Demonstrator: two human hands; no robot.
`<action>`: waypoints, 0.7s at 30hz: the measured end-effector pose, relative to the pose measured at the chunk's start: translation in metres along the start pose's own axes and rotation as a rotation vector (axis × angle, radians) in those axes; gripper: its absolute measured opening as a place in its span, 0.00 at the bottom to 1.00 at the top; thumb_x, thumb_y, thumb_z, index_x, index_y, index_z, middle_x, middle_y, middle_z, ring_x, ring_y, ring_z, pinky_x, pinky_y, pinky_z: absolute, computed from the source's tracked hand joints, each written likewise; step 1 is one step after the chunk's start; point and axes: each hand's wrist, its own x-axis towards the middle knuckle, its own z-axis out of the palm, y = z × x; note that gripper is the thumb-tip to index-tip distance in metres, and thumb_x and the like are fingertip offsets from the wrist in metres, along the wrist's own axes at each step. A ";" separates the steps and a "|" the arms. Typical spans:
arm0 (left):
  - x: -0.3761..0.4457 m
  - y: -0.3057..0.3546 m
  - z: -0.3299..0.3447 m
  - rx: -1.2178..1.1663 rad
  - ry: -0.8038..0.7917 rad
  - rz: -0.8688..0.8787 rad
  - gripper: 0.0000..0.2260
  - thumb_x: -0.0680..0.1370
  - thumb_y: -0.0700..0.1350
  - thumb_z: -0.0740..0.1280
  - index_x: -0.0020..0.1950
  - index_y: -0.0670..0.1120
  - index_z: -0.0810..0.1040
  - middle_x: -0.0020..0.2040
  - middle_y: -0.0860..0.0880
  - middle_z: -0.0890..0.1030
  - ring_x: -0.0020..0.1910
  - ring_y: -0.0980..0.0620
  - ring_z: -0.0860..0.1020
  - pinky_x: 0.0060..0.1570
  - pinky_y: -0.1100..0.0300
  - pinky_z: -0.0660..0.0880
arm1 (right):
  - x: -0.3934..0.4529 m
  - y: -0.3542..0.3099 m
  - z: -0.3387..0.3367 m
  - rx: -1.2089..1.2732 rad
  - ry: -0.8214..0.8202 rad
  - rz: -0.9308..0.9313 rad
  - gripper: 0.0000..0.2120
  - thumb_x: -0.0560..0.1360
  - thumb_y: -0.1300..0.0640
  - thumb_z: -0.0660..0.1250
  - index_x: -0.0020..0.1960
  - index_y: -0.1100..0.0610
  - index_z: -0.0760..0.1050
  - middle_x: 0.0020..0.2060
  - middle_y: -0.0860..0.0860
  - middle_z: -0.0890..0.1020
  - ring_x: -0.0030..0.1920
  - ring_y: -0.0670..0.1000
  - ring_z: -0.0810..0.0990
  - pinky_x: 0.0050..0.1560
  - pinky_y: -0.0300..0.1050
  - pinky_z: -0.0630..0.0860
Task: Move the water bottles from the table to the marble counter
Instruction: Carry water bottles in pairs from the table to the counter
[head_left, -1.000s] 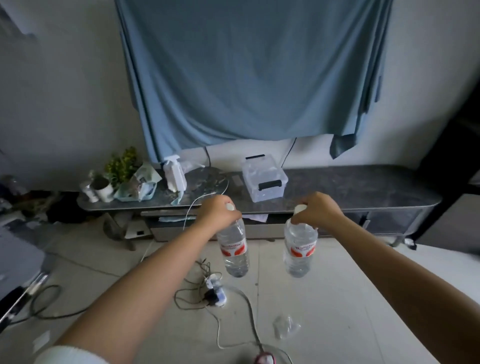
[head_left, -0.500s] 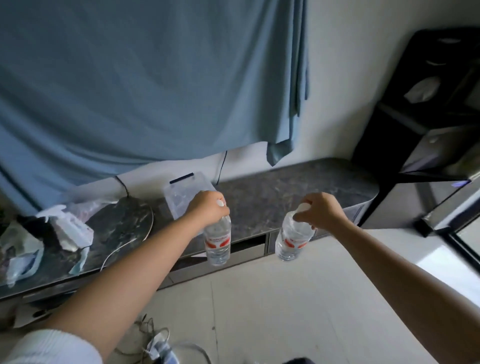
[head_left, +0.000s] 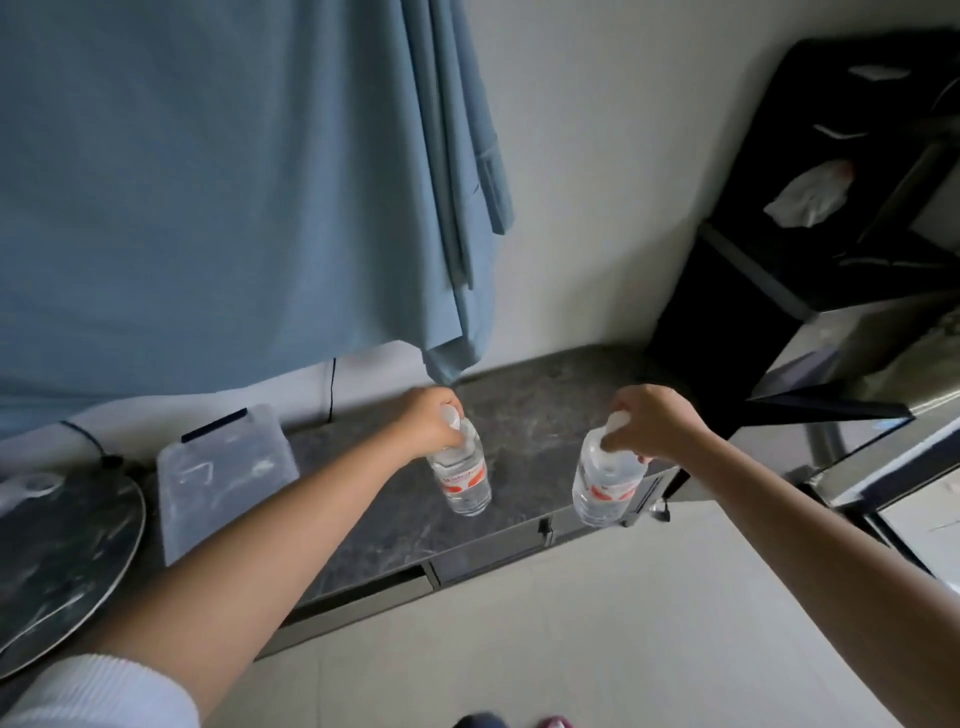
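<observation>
Both bottles have come over the surface (head_left: 545, 395): the left hand (head_left: 426, 426) grips the left bottle (head_left: 462, 473) by its neck, the right hand (head_left: 649, 421) grips the right bottle (head_left: 605, 480) at the front edge; set-down is near.

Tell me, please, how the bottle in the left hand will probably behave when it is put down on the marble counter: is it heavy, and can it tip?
The left bottle looks nearly full, so probably heavy for its size. It is tall and narrow, held only at the cap by the left hand, so it may swing and tip if it lands tilted.
</observation>
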 end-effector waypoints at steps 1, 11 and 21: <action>0.017 0.013 0.006 0.019 0.001 0.013 0.10 0.72 0.37 0.68 0.53 0.42 0.79 0.48 0.49 0.72 0.46 0.52 0.70 0.31 0.65 0.64 | 0.015 0.011 -0.010 -0.006 0.008 0.008 0.11 0.67 0.59 0.71 0.49 0.59 0.79 0.35 0.50 0.77 0.27 0.49 0.75 0.24 0.32 0.69; 0.184 0.125 0.054 0.123 -0.061 0.113 0.13 0.73 0.41 0.68 0.56 0.45 0.80 0.60 0.44 0.76 0.59 0.45 0.75 0.53 0.60 0.71 | 0.185 0.095 -0.091 0.074 -0.026 0.139 0.09 0.67 0.61 0.71 0.48 0.59 0.79 0.27 0.48 0.74 0.25 0.46 0.75 0.30 0.36 0.74; 0.349 0.196 0.114 0.179 -0.154 0.047 0.14 0.75 0.41 0.66 0.60 0.44 0.75 0.62 0.44 0.71 0.59 0.43 0.76 0.56 0.58 0.71 | 0.341 0.160 -0.130 0.045 -0.094 0.135 0.17 0.67 0.62 0.71 0.56 0.60 0.78 0.54 0.58 0.79 0.55 0.56 0.78 0.40 0.39 0.71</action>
